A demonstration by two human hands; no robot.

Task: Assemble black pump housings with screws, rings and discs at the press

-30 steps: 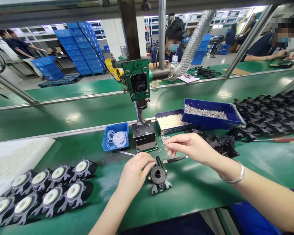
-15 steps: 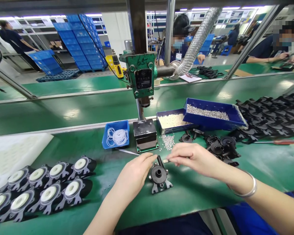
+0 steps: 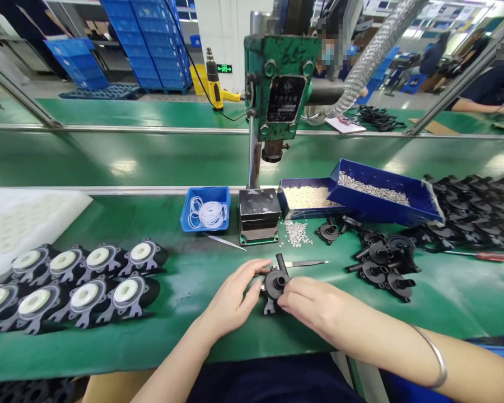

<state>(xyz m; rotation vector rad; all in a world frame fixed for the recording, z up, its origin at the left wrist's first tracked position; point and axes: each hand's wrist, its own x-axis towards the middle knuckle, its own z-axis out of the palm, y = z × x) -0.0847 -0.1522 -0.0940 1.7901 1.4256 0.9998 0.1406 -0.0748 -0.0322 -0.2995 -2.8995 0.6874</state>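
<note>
a black pump housing (image 3: 275, 282) sits on the green bench (image 3: 193, 336) near its front edge, between both hands. the left hand (image 3: 235, 296) curls its fingers against the housing's left side, thumb and forefinger pinching its rim; the right hand (image 3: 315, 305) grips the right side, fingers bent over it. just behind lie black tweezers (image 3: 306, 263) and a scatter of tiny silver beads (image 3: 296, 232) — beyond those, the dark block (image 3: 258, 215) under the green press (image 3: 279, 87). a small blue tray of white rings (image 3: 205, 210) stands left of the block. right of it, more black housings (image 3: 382, 260) lie below a blue bin of screws (image 3: 378, 193). finished parts with white discs (image 3: 84, 274) line the far left.
</note>
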